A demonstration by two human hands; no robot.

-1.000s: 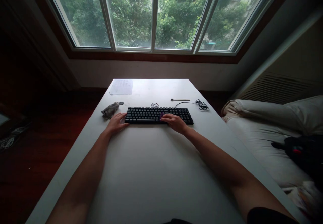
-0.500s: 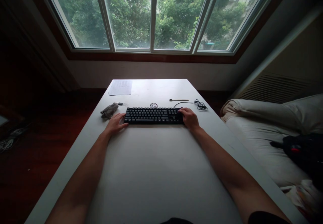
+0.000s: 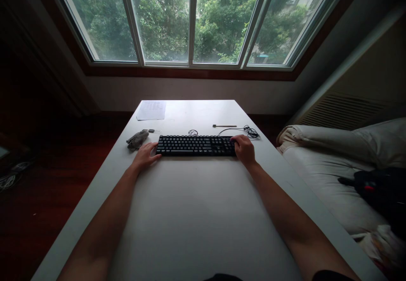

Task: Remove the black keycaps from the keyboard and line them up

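Observation:
A black computer keyboard point(image 3: 196, 145) lies flat across the white table. My left hand point(image 3: 146, 156) grips its left end, thumb by the front corner and fingers along the side. Over the right end of the keyboard, my right hand point(image 3: 245, 149) is closed, its fingertips at the number keys. Whatever those fingers pinch is too small to make out. Just beyond my left hand lies a crumpled grey cloth-like bundle point(image 3: 138, 140). A black cable point(image 3: 253, 132) is coiled past my right hand.
Behind the keyboard are a thin brush point(image 3: 225, 126), a small dark tool with wire prongs point(image 3: 151, 130) and a small loop of cord point(image 3: 193, 132). Printed paper point(image 3: 151, 110) lies at the table's far left. A light couch point(image 3: 317, 171) stands to the right, below the window.
My right hand has slid a little to the right along the keyboard, uncovering more of the number keys. My left hand and the keyboard have stayed in place.

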